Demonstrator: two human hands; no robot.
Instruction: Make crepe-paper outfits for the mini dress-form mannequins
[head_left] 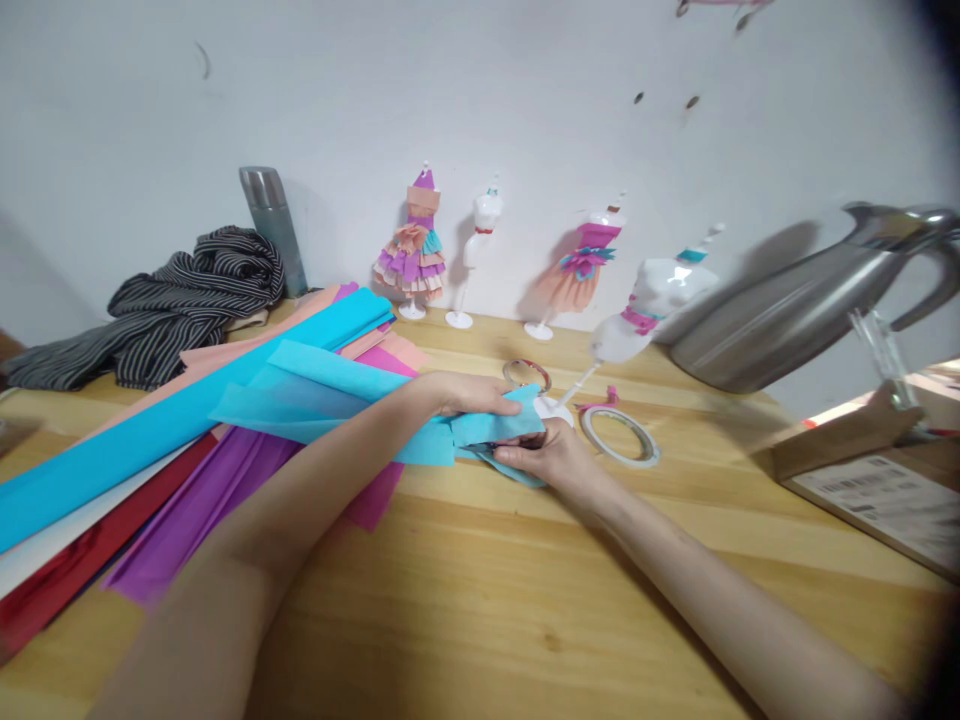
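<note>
My left hand (480, 393) is closed on a light-blue piece of crepe paper (487, 428), its thumb lying along the top. Just to the right, my right hand (551, 455) is closed at the same paper's edge, thumb pointing left. A small dark shape shows by that thumb; the paper and fingers hide what it is. More light-blue crepe paper (330, 395) stretches left under my left forearm. Close behind my right hand stands a white dress-form (622, 335) with a pink band, tilted in view. A tape roll (621, 437) lies right of it.
Coloured crepe paper (187, 395) is heaped at left, near a striped cloth (202, 290) and a flask (277, 230). Along the wall stand a ruffled paper dress (412, 240), a bare form (484, 225) and another dressed form (585, 270). A steel jug (787, 310) and cardboard box (862, 460) are at right.
</note>
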